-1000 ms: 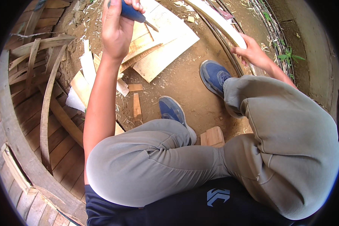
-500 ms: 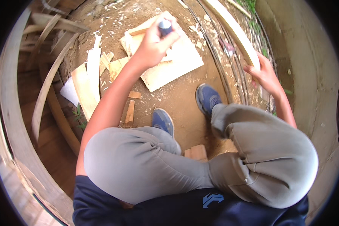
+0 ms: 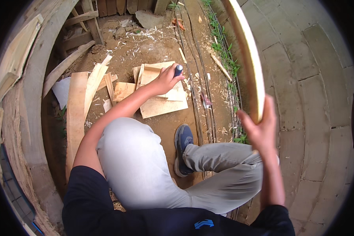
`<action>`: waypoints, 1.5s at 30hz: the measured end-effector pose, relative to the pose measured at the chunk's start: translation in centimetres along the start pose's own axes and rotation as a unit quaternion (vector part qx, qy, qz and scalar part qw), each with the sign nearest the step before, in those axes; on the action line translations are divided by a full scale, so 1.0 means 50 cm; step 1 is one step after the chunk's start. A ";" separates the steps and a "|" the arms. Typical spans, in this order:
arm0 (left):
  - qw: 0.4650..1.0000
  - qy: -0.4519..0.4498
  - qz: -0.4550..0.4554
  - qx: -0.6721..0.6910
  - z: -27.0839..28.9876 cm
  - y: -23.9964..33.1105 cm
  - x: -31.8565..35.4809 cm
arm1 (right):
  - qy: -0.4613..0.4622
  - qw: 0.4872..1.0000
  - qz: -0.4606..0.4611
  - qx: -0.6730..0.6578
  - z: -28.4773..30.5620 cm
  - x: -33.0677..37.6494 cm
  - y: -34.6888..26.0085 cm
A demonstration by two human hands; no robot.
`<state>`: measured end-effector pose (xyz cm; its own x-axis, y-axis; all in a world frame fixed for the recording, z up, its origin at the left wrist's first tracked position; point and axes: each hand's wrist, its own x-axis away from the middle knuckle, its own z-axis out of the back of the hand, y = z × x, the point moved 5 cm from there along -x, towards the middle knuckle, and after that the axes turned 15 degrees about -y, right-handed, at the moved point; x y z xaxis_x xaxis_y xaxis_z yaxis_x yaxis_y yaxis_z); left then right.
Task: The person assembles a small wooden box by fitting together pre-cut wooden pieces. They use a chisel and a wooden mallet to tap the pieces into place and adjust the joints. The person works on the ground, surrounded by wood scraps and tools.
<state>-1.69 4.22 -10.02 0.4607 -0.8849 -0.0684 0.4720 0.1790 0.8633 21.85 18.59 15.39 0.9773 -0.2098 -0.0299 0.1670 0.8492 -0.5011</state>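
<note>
My left hand (image 3: 164, 83) is closed around a dark cylindrical handle (image 3: 178, 70) with a pale end; the rest of that tool is hidden by the fist. Below the fist lies a light wooden board (image 3: 167, 108) with narrow wood pieces on top, one forming a raised edge (image 3: 150, 70). My right hand (image 3: 260, 131) grips the lower end of a long, pale wooden strip (image 3: 251, 51). From there the strip rises past the top of the view, bowed by the lens, well to the right of the board.
Planks (image 3: 76, 114) and offcuts lie left of the board. Thin dark rods or cables (image 3: 200, 59) run along the ground, near a small reddish object (image 3: 205, 101). Green plants (image 3: 230, 63) edge the wall (image 3: 303, 98) at right. Heavy timber (image 3: 35, 118) stands at left.
My right hand has drawn back toward my body with the wooden strip. The view has shifted, and my legs have moved. My left hand still holds the dark handle over the board.
</note>
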 end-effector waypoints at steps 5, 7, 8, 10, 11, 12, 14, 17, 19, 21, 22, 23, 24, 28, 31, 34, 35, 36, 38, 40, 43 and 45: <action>0.999 -0.022 0.006 0.032 -0.030 0.016 -0.029 | -0.127 0.982 -0.131 0.050 -0.189 0.046 0.042; 0.998 -0.033 0.007 0.054 -0.023 0.015 -0.029 | -0.042 0.994 -0.093 0.046 -0.158 0.017 0.012; 0.998 -0.026 0.018 0.056 -0.014 -0.015 -0.020 | 0.020 0.999 -0.035 0.001 -0.132 0.000 -0.028; 0.998 -0.029 0.021 0.058 -0.014 -0.028 -0.010 | 0.162 0.986 0.038 -0.022 -0.105 -0.004 -0.045; 0.998 -0.027 0.036 0.054 -0.017 -0.017 -0.013 | 0.229 0.972 0.052 -0.028 -0.097 0.005 -0.041; 0.997 -0.025 0.051 0.049 -0.024 -0.005 -0.011 | 0.249 0.963 0.089 -0.043 -0.132 0.020 -0.008; 0.999 -0.028 0.017 0.021 -0.029 0.004 -0.021 | 0.105 0.994 -0.014 0.000 -0.222 0.046 0.043; 0.998 -0.055 0.024 -0.014 -0.034 0.016 -0.019 | -0.028 0.991 -0.101 0.085 -0.267 0.060 0.061; 0.999 -0.040 0.023 -0.012 -0.028 0.012 -0.009 | 0.073 0.997 -0.020 -0.002 -0.209 0.038 0.019; 0.999 -0.035 0.003 -0.023 -0.025 -0.003 0.002 | 0.165 0.984 0.029 -0.068 -0.171 0.026 -0.019; 0.999 -0.037 0.006 -0.013 -0.037 0.005 -0.002 | 0.184 0.981 0.029 -0.046 -0.181 0.040 -0.009; 0.999 -0.039 0.004 -0.008 -0.042 0.016 -0.015 | 0.207 0.978 0.032 -0.022 -0.201 0.049 0.015; 1.000 -0.027 -0.001 0.007 -0.040 0.015 -0.019 | 0.099 0.994 -0.034 0.028 -0.245 0.046 0.046; 1.000 0.001 -0.006 0.014 -0.033 -0.009 -0.035 | 0.054 0.996 -0.072 0.018 -0.239 0.033 0.065; 0.999 -0.036 0.037 0.005 -0.026 0.005 -0.004 | 0.168 0.982 -0.034 -0.077 -0.169 0.031 0.015; 0.998 -0.023 -0.013 -0.052 -0.051 -0.011 -0.026 | -0.095 0.979 -0.152 0.095 -0.265 0.036 0.067; 0.995 -0.015 -0.032 -0.089 -0.052 -0.018 -0.033 | -0.130 0.974 -0.149 0.109 -0.285 0.037 0.074; 0.999 -0.005 -0.018 -0.039 -0.061 -0.033 -0.040 | -0.101 0.983 -0.138 0.068 -0.273 0.049 0.072; 1.000 -0.020 0.002 -0.014 -0.056 -0.016 -0.020 | -0.014 0.997 -0.072 -0.008 -0.224 0.044 0.031; 0.998 -0.056 0.038 -0.005 -0.037 0.014 -0.007 | 0.079 0.994 -0.049 -0.062 -0.206 0.049 0.024; 0.999 0.013 -0.036 -0.034 -0.045 0.006 -0.015 | -0.152 0.964 -0.188 0.110 -0.288 0.041 0.081; 0.999 0.032 -0.030 -0.009 -0.051 0.009 -0.025 | -0.072 0.988 -0.123 0.052 -0.274 0.048 0.091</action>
<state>-0.13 6.50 -10.83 0.4779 -0.8653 -0.1513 0.5128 0.1349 0.8479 23.18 15.30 1.18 0.9125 -0.3519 0.2087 0.4074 0.8278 -0.3856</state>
